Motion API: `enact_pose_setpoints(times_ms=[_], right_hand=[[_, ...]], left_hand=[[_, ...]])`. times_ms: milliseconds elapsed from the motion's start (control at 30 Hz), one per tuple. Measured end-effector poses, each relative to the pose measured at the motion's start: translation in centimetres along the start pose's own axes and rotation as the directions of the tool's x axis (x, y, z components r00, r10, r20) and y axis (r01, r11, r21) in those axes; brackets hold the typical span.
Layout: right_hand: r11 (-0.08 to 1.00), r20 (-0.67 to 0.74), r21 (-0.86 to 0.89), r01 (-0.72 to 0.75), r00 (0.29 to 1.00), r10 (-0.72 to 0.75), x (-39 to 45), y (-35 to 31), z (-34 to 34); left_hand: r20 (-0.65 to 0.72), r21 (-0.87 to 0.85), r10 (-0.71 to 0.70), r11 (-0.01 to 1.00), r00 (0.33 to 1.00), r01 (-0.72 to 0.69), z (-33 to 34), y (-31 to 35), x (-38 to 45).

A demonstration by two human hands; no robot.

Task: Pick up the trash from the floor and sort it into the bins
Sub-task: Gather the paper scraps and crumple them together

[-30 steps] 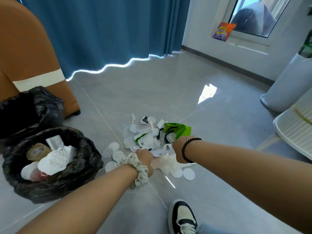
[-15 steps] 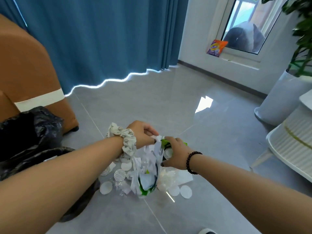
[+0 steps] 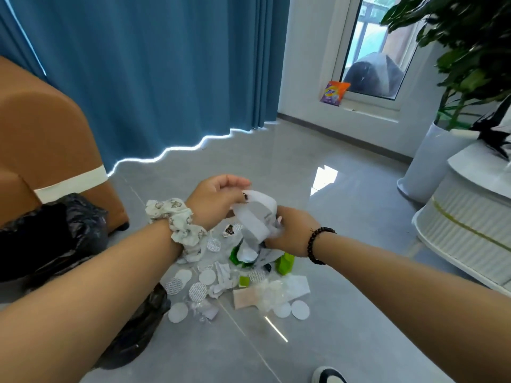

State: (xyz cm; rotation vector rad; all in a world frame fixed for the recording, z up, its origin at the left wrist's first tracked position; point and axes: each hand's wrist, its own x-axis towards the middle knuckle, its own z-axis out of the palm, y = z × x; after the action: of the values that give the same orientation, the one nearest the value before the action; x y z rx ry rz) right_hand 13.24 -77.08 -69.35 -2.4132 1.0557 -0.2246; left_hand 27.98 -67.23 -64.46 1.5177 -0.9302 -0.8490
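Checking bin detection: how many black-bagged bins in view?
2. One black-bagged bin beside the brown sofa at left; the other bin mostly hidden under the left forearm. Others may be hidden.

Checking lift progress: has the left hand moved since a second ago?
Yes. The left hand has risen from the floor litter, now gripping white paper above it, nearer the curtain.

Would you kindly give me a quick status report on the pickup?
Left hand and right hand both grip white paper scraps, lifted. More litter on floor. Black bin bag at left, path open.
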Motion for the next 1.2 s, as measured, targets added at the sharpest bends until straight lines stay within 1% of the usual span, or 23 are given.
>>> enact_pose_setpoints(times_ms=[67,100,133,167,233,300,367,400,467,533,600,667,700,733,767,800,833,900,933,967,1067,1100,1200], right_hand=[[0.993,-0.109,0.106,-0.043,0.992,0.055,-0.7,-1.0,-0.5],[0.987,-0.143,0.155,-0.051,0.987,0.074,-1.0,-1.6,-0.8],[0.978,-0.172,0.202,-0.046,0.982,0.082,-1.4,-2.4,-1.0],[0.967,-0.198,0.253,-0.027,0.977,0.079,-1.9,-3.2,-1.3],[0.936,-0.229,0.351,0.020,0.971,0.065,-3.2,-4.9,-1.7],[0.899,-0.216,0.426,0.101,0.976,-0.007,-5.0,-6.1,-1.7],[0.845,-0.171,0.494,0.205,0.976,-0.136,-7.0,-7.3,-1.5],[0.806,-0.157,0.543,0.236,0.971,-0.179,-7.8,-7.5,-1.2],[0.744,-0.128,0.621,0.247,0.968,-0.214,-8.9,-7.4,-0.2],[0.750,-0.082,0.616,0.243,0.966,-0.246,-8.9,-6.7,0.9],[0.731,-0.022,0.641,0.236,0.957,-0.289,-8.7,-6.3,1.7],[0.780,0.059,0.559,0.282,0.924,-0.377,-8.6,-6.1,1.4],[0.846,0.115,0.428,0.318,0.909,-0.400,-8.6,-6.0,0.7],[0.891,0.143,0.270,0.365,0.900,-0.412,-8.4,-5.8,-0.1],[0.902,0.118,0.153,0.403,0.899,-0.422,-8.2,-5.6,-0.7],[0.904,0.056,0.085,0.419,0.904,-0.425,-7.9,-5.5,-1.3],[0.907,-0.042,0.076,0.414,0.910,-0.412,-7.6,-5.3,-1.7],[0.902,-0.235,0.141,0.409,0.898,-0.371,-7.1,-5.1,-2.2],[0.896,-0.286,0.167,0.412,0.889,-0.356,-6.8,-5.0,-2.4],[0.887,-0.304,0.183,0.424,0.883,-0.359,-6.6,-4.9,-2.5],[0.874,-0.242,0.131,0.467,0.870,-0.429,-6.6,-4.6,-2.1],[0.872,-0.201,0.106,0.478,0.869,-0.451,-6.6,-4.5,-1.8],[0.869,-0.091,0.058,0.491,0.869,-0.486,-6.6,-4.3,-0.9]], left_hand=[[-0.201,0.062,-0.070,0.994,0.977,0.084,-1.6,-0.8,-0.2],[-0.284,0.095,-0.129,0.982,0.950,0.162,-2.6,-1.2,-0.5],[-0.335,0.101,-0.206,0.962,0.919,0.253,-3.4,-1.6,-0.9],[-0.345,0.075,-0.290,0.939,0.892,0.335,-4.3,-1.8,-1.6],[-0.270,-0.022,-0.438,0.893,0.857,0.450,-5.3,-2.1,-3.1],[-0.212,-0.055,-0.469,0.882,0.857,0.469,-6.3,-2.4,-4.5],[-0.208,-0.013,-0.421,0.904,0.883,0.428,-7.4,-2.7,-5.6],[-0.214,0.014,-0.370,0.924,0.904,0.381,-7.9,-2.6,-5.9],[-0.247,0.037,-0.261,0.960,0.933,0.278,-8.9,-2.4,-6.4],[-0.277,0.088,-0.168,0.976,0.946,0.199,-9.8,-2.3,-6.5],[-0.283,0.257,-0.077,0.954,0.956,0.152,-10.5,-2.5,-6.4],[-0.274,0.420,0.021,0.902,0.962,0.100,-10.9,-2.7,-6.3],[-0.265,0.480,0.071,0.875,0.962,0.068,-11.0,-2.7,-6.3],[-0.244,0.540,0.122,0.841,0.962,0.030,-11.1,-2.7,-6.2],[-0.217,0.598,0.174,0.801,0.961,-0.009,-11.0,-2.7,-6.4],[-0.183,0.652,0.226,0.756,0.957,-0.054,-10.9,-2.7,-6.5],[-0.149,0.689,0.264,0.719,0.953,-0.092,-10.8,-2.7,-6.5],[-0.095,0.716,0.298,0.683,0.950,-0.143,-10.2,-2.9,-6.6],[-0.063,0.726,0.307,0.667,0.949,-0.167,-9.9,-3.0,-6.6],[-0.027,0.733,0.313,0.651,0.949,-0.194,-9.5,-3.1,-6.6],[0.073,0.718,0.314,0.642,0.946,-0.269,-8.3,-3.3,-6.6],[0.092,0.695,0.306,0.661,0.947,-0.281,-7.9,-3.4,-6.6],[0.107,0.573,0.285,0.765,0.952,-0.294,-7.3,-3.9,-6.8]])
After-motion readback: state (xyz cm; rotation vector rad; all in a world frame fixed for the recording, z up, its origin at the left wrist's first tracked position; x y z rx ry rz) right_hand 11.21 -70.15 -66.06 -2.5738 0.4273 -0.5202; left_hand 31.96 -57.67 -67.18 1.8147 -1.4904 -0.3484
